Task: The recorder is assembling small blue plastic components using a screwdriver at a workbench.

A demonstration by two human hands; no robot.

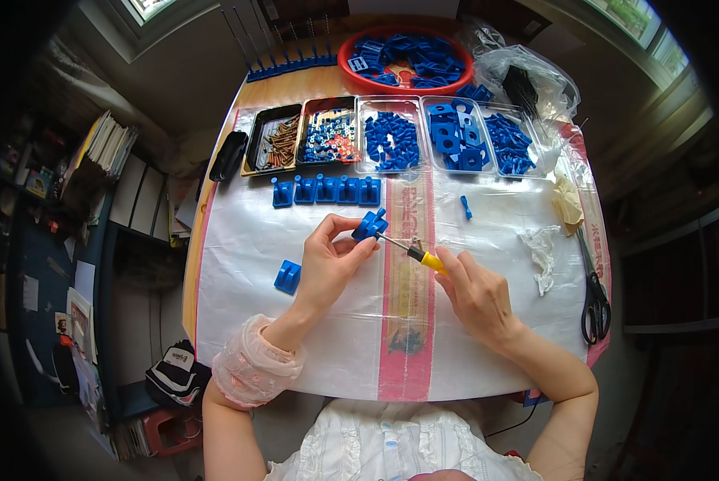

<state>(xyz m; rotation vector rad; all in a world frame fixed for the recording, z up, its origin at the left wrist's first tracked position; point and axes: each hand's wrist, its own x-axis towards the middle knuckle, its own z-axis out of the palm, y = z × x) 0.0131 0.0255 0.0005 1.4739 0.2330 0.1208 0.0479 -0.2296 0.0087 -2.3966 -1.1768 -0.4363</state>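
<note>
Between the thumb and fingers of my left hand (333,255) is a small blue plastic bracket (367,225), held up over the table. My right hand (478,298) grips a screwdriver (429,260) with a yellow and black handle, its shaft pointing left and its tip at the bracket. Whether the tip sits in a screw is too small to tell. A row of several similar blue brackets (325,189) stands beyond my left hand. Another blue bracket (287,276) lies left of my left wrist, and a slim blue piece (466,208) lies to the right.
Behind the row stand trays of screws (280,143), small nuts (330,136) and blue parts (391,141). A red basin (347,74) heaped with blue parts is farther back. Black scissors (594,309), crumpled white paper (542,252) and a black case (230,155) lie near the sides.
</note>
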